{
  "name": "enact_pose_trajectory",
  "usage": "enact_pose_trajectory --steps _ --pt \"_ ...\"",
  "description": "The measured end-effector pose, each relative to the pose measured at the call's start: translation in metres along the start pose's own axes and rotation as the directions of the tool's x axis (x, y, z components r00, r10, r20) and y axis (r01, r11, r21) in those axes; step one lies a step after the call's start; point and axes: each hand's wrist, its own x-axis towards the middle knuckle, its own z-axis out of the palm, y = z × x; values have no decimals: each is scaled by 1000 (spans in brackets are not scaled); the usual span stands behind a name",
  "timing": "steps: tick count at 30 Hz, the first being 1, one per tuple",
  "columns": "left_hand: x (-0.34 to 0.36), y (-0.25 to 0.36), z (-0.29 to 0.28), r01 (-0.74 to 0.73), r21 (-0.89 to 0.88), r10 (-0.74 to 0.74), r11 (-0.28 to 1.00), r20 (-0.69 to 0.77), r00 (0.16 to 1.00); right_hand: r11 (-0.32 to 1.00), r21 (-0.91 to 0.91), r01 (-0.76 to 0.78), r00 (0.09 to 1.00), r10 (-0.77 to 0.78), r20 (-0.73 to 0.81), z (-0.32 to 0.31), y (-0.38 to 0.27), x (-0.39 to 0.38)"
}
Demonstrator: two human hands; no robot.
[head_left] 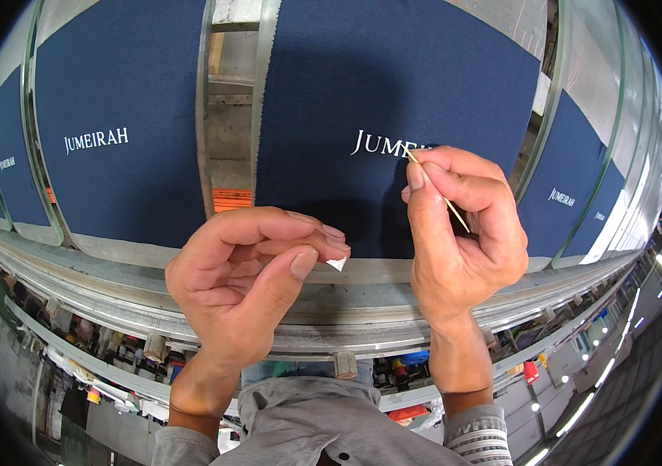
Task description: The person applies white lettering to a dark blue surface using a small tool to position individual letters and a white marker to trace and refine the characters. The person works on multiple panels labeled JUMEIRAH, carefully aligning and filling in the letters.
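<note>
A navy blue fabric panel [331, 85] lies flat on a metal board before me, with white printed lettering [377, 145] across its lower half. Between thumb and index finger, my right hand [467, 221] pinches a thin wooden toothpick [449, 204]. Its upper tip is at the lettering, and the fingers hide the end of the word. My left hand [242, 272] is curled over the panel's lower left corner, its fingers closed around a small white scrap [337, 264] that pokes out at the fingertips. Whether the scrap is paper or cloth I cannot tell.
Another lettered navy panel [121, 85] lies on the board to the left, and one more [564, 186] to the right. Gaps separate the boards. A metal rail [346, 311] runs along the near edge, and cluttered shelves with coloured items sit below it.
</note>
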Motion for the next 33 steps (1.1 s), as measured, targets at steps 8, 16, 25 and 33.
enact_pose_trajectory --steps 8,16,25,33 --pt "0 5 9 55 77 -49 995 -86 995 1000 5 -4 1000 4 13 -1 0 0" --pt "0 6 9 63 87 -55 994 -87 995 1000 8 2 1000 -2 -1 0 0 0" --pt "0 6 9 67 77 -60 995 -89 994 1000 0 -11 1000 11 16 -2 -1 0" --pt "0 5 9 59 77 -53 995 -83 995 1000 28 12 1000 -13 27 -3 1 0"
